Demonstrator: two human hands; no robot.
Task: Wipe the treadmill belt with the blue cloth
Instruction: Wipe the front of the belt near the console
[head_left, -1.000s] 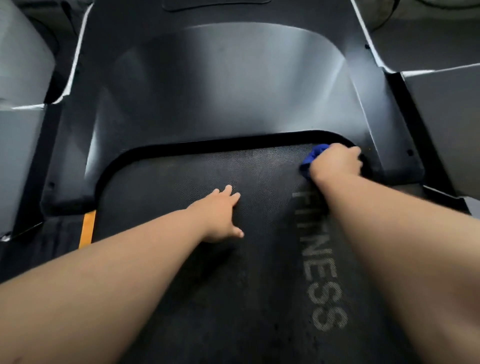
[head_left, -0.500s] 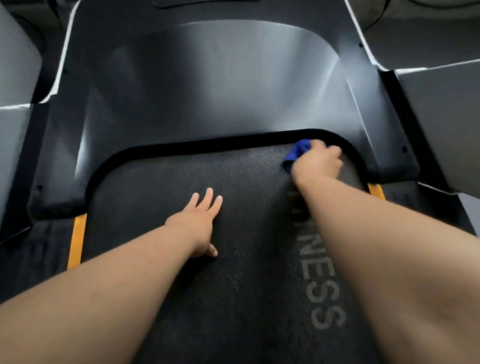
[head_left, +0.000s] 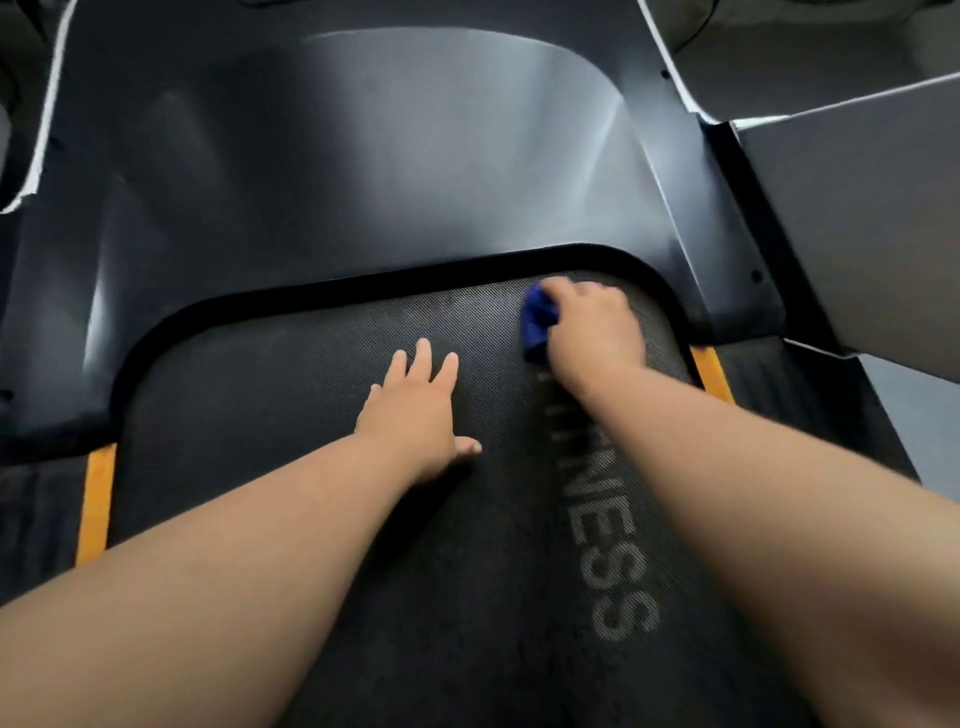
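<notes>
The dark textured treadmill belt (head_left: 270, 395) fills the lower middle of the head view, with grey "FITNESS" lettering running down its right half. My right hand (head_left: 592, 332) presses a bunched blue cloth (head_left: 537, 325) onto the belt near its far right end; only the cloth's left part shows beyond my fingers. My left hand (head_left: 415, 415) lies flat on the belt's middle, fingers spread, holding nothing.
A dark curved motor cover (head_left: 395, 166) rises just beyond the belt's far end, behind a black rim. Orange strips (head_left: 96, 499) (head_left: 711, 374) edge the side rails left and right. A grey panel (head_left: 862, 218) stands at the right.
My right hand has slid the blue cloth leftward along the belt's far end, away from the right corner. My left hand stays planted on the belt.
</notes>
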